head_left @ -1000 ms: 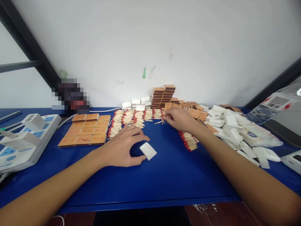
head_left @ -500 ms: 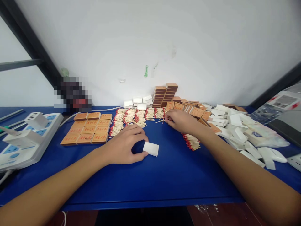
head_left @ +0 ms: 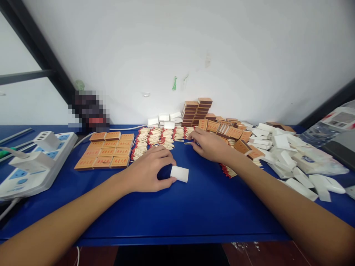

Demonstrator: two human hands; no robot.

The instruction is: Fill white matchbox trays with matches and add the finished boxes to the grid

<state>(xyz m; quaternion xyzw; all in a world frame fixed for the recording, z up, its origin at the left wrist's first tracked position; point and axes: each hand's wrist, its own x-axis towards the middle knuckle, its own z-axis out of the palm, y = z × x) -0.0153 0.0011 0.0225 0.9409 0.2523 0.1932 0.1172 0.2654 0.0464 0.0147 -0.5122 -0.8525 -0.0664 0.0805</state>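
My left hand (head_left: 151,168) grips the end of a small white matchbox tray (head_left: 179,173) between thumb and fingers, just above or on the blue table. My right hand (head_left: 209,144) is closed at the fingertips around loose matches (head_left: 188,143); how many it holds is hidden by the fingers. Behind both hands runs a row of red-tipped match bundles (head_left: 167,137). Another match pile (head_left: 227,171) lies partly hidden under my right forearm.
Orange matchboxes (head_left: 108,152) lie in rows at left, beside a white power strip (head_left: 50,159). A matchbox stack (head_left: 191,112) and white trays (head_left: 164,120) stand against the wall. Loose matchboxes (head_left: 235,132), a heap of white trays (head_left: 285,159) and a plastic bag (head_left: 318,160) fill the right.
My right hand has shifted slightly, its fingers drawn over the loose matches, and fewer of these show on the table. The left hand keeps the white tray in nearly the same place.
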